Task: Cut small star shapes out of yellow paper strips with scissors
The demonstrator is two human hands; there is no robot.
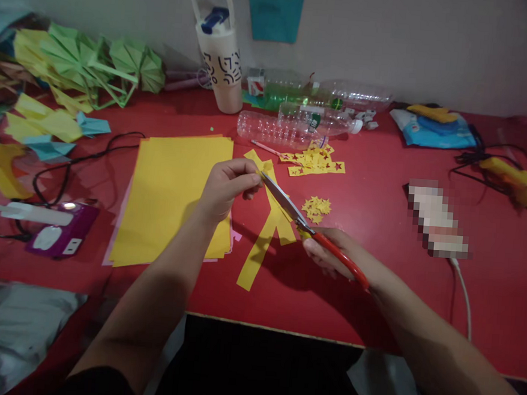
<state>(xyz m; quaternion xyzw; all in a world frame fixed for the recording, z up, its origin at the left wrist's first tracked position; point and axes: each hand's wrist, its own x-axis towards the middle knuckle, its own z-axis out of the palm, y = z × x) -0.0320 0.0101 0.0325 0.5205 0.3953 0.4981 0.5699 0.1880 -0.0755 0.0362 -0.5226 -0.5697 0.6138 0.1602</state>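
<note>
My left hand (228,186) is closed in a pinch on the top of a long yellow paper strip (260,245), holding it above the red table (374,289). My right hand (332,253) grips red-handled scissors (298,218), and their blades point up-left and meet the strip close to my left fingers. A second yellow strip (259,161) lies crossed under the first. A stack of yellow paper sheets (168,197) lies just left of my left hand. A small heap of cut yellow stars (317,207) lies just right of the scissors.
Punched yellow strips (315,162) and a pencil (271,150) lie behind. Clear plastic bottles (296,112), a cream bottle bag (221,62), folded green and yellow paper shapes (74,70), a purple device with cables (60,234), a yellow glue gun (512,179) and a blue pack (435,131) ring the table.
</note>
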